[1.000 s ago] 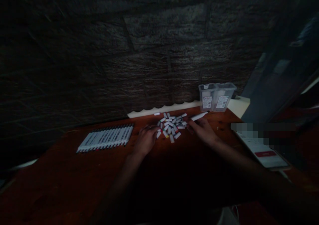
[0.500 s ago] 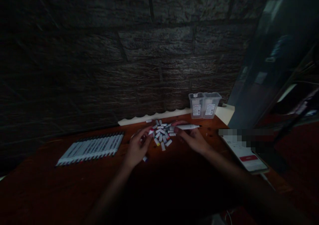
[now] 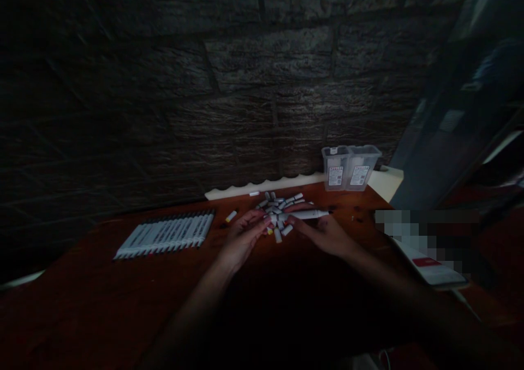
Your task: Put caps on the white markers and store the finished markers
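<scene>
My right hand (image 3: 321,232) is closed round a white marker (image 3: 307,215), which lies nearly level with its dark tip pointing right. My left hand (image 3: 246,234) pinches a small white marker cap (image 3: 273,218) at the marker's left end. Whether the cap is seated on it I cannot tell. Beneath and behind both hands lies a pile of loose white caps (image 3: 278,235), some with coloured ends, partly hidden by my fingers. A single cap with a yellow end (image 3: 231,216) rests left of the pile, behind my left hand.
A row of white markers (image 3: 166,233) lies side by side on the wooden table (image 3: 172,288) at left. Two clear plastic containers (image 3: 351,168) stand at the back right, near a pale scalloped strip (image 3: 262,185) along the brick wall. A phone (image 3: 438,272) lies at right.
My left hand has brought a cap rightward to the marker's left end. The marker, first slanted up to the right, now lies nearly level. The view has shifted a little.
</scene>
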Tool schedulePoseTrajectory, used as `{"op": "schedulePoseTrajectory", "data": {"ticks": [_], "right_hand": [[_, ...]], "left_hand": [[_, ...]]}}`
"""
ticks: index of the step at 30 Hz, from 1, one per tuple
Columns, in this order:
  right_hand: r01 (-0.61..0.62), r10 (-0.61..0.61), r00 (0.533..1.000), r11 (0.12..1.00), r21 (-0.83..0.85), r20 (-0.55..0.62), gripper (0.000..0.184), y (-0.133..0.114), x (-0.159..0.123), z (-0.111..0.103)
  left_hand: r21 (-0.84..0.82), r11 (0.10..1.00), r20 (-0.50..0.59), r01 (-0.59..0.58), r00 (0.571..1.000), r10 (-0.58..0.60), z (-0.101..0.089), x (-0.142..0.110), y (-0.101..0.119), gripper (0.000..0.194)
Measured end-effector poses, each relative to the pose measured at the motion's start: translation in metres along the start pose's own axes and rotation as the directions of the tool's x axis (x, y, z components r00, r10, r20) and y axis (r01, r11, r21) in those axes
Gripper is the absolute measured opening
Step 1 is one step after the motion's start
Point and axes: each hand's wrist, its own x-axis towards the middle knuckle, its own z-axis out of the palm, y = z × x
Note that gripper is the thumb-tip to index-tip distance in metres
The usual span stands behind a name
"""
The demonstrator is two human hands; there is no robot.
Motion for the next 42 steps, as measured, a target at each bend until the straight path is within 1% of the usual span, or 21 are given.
{"op": "schedulePoseTrajectory", "data": {"ticks": [5, 8, 11, 13, 16, 18, 21, 24, 28, 31, 33, 35, 36, 38, 39, 41, 42], "right_hand": [[-0.111, 0.107, 0.991, 0.993, 0.039, 0.084, 0.032, 0.000, -0.002, -0.001], [-0.163, 0.159, 0.983, 0.986, 0.040, 0.096, 0.033, -0.003, -0.004, -0.001], [-0.206, 0.201, 0.975, 0.978, 0.043, 0.095, 0.035, -0.002, -0.003, -0.001], [-0.218, 0.213, 0.973, 0.975, 0.048, 0.089, 0.033, 0.001, -0.002, -0.001], [-0.222, 0.218, 0.972, 0.974, 0.045, 0.083, 0.033, 0.006, 0.001, -0.002], [-0.216, 0.212, 0.974, 0.976, 0.041, 0.079, 0.033, 0.007, 0.001, -0.002], [-0.195, 0.191, 0.979, 0.979, 0.057, 0.065, 0.032, 0.006, 0.000, 0.001], [-0.186, 0.183, 0.982, 0.977, 0.104, 0.043, 0.031, 0.004, -0.003, 0.007], [-0.187, 0.189, 0.982, 0.971, 0.146, 0.005, 0.030, 0.000, -0.004, 0.014], [-0.186, 0.192, 0.981, 0.972, 0.144, -0.030, 0.030, -0.003, -0.004, 0.014], [-0.183, 0.191, 0.980, 0.974, 0.134, -0.050, 0.032, -0.003, -0.003, 0.012], [-0.194, 0.201, 0.978, 0.974, 0.114, -0.052, 0.035, -0.001, -0.002, 0.008], [-0.202, 0.207, 0.977, 0.975, 0.096, -0.052, 0.035, 0.002, -0.001, 0.005], [-0.228, 0.233, 0.968, 0.971, 0.067, -0.090, 0.036, 0.006, 0.002, -0.001], [-0.245, 0.252, 0.960, 0.967, 0.071, -0.121, 0.037, 0.008, 0.004, -0.004], [-0.285, 0.296, 0.934, 0.955, 0.082, -0.201, 0.039, 0.011, 0.007, -0.010], [-0.303, 0.316, 0.917, 0.949, 0.091, -0.242, 0.040, 0.012, 0.009, -0.013]], "left_hand": [[0.128, 0.989, -0.020, -0.069, 0.997, 0.072, -0.004, -0.001, -0.001, 0.030], [0.234, 0.964, -0.020, -0.130, 0.990, 0.139, -0.009, -0.001, 0.000, 0.031], [0.333, 0.921, 0.012, -0.203, 0.977, 0.211, -0.012, -0.002, 0.002, 0.030], [0.417, 0.872, 0.058, -0.257, 0.965, 0.256, -0.011, -0.003, 0.003, 0.026], [0.551, 0.753, 0.156, -0.359, 0.931, 0.329, -0.009, -0.005, 0.001, 0.017], [0.608, 0.683, 0.188, -0.405, 0.909, 0.373, -0.009, -0.006, -0.002, 0.013], [0.636, 0.638, 0.173, -0.433, 0.886, 0.429, -0.011, -0.008, -0.007, 0.012], [0.630, 0.626, 0.169, -0.460, 0.868, 0.467, -0.011, -0.011, -0.012, 0.011], [0.610, 0.623, 0.168, -0.490, 0.848, 0.503, -0.003, -0.013, -0.012, 0.009], [0.660, 0.566, 0.155, -0.494, 0.827, 0.541, 0.005, -0.012, -0.012, 0.011], [0.681, 0.534, 0.176, -0.500, 0.821, 0.544, 0.009, -0.010, -0.013, 0.013], [0.687, 0.512, 0.235, -0.515, 0.825, 0.514, 0.009, -0.007, -0.015, 0.018], [0.686, 0.509, 0.267, -0.520, 0.830, 0.489, 0.007, -0.005, -0.016, 0.023], [0.686, 0.528, 0.261, -0.500, 0.847, 0.463, 0.000, -0.001, -0.012, 0.032], [0.696, 0.538, 0.250, -0.476, 0.863, 0.440, -0.005, 0.000, -0.007, 0.033], [0.736, 0.531, 0.250, -0.419, 0.898, 0.363, -0.017, -0.002, 0.011, 0.030], [0.770, 0.509, 0.268, -0.385, 0.919, 0.290, -0.024, -0.006, 0.023, 0.033]]}}
